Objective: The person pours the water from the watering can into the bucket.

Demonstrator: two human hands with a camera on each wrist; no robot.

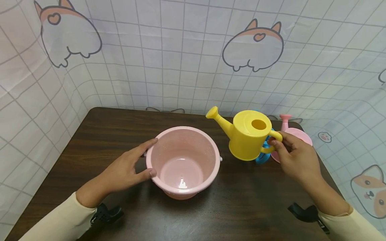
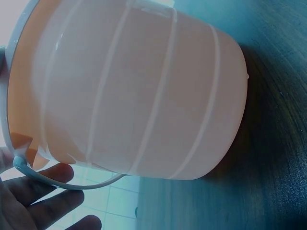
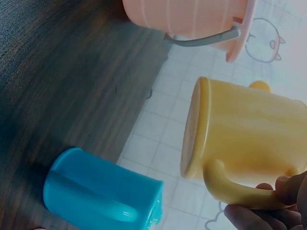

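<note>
Right of the pink bucket [image 1: 181, 144], the right hand [image 1: 297, 159] grips the yellow watering can [image 1: 248, 139] by its handle [image 1: 266, 150], the surest hold: probably light, stiff plastic! Left hand [image 1: 125, 169] spread wide, touching the bucket's rim [image 1: 217, 162].

It appears to be a cloth-screened indoor corner, though whether in a home or a studio cannot be told: creased white grid-patterned sheeting [image 1: 181, 80] printed with cartoon corgis [image 1: 253, 50] hangs behind and beside a dark wood-grain bench [image 1: 105, 140].

Blue can [image 1: 263, 158] partly hidden by yellow can [image 1: 245, 139], sleeves [image 1: 60, 219] cropped
</note>
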